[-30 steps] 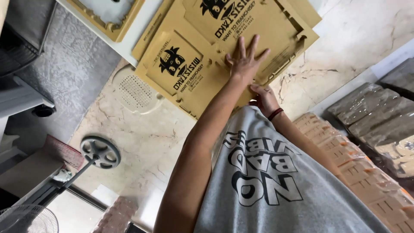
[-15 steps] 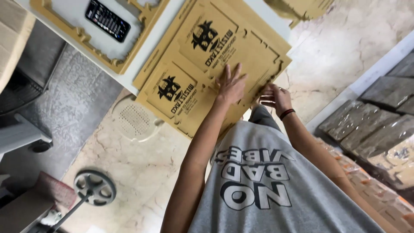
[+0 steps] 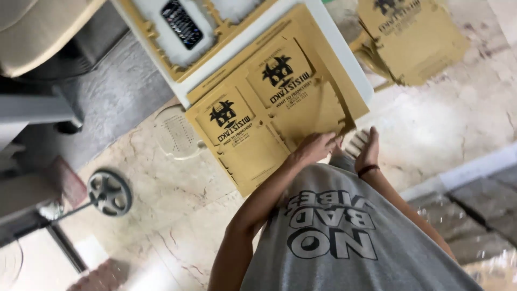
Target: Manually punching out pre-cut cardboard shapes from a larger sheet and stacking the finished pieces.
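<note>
A flat die-cut cardboard sheet [image 3: 269, 116], tan with two black printed emblems, lies partly on a white table [image 3: 350, 67] and overhangs toward me. My left hand [image 3: 316, 146] rests on the sheet's near edge with its fingers curled over it. My right hand [image 3: 368, 146], a dark band on its wrist, is held with straight fingers just beside the sheet's near right corner, with nothing in it. My grey printed shirt [image 3: 350, 237] fills the bottom of the view.
A second pile of similar cardboard sheets [image 3: 417, 37] lies on the marble floor at upper right. A cardboard frame with a black part [image 3: 180, 21] sits on the table. A small wheel [image 3: 109, 192], a round floor drain [image 3: 175, 132] and grey slabs [image 3: 479, 199] surround me.
My left hand has slid back from the middle of the sheet to its near edge, fingers going from spread to curled. My right hand has come out beside the corner.
</note>
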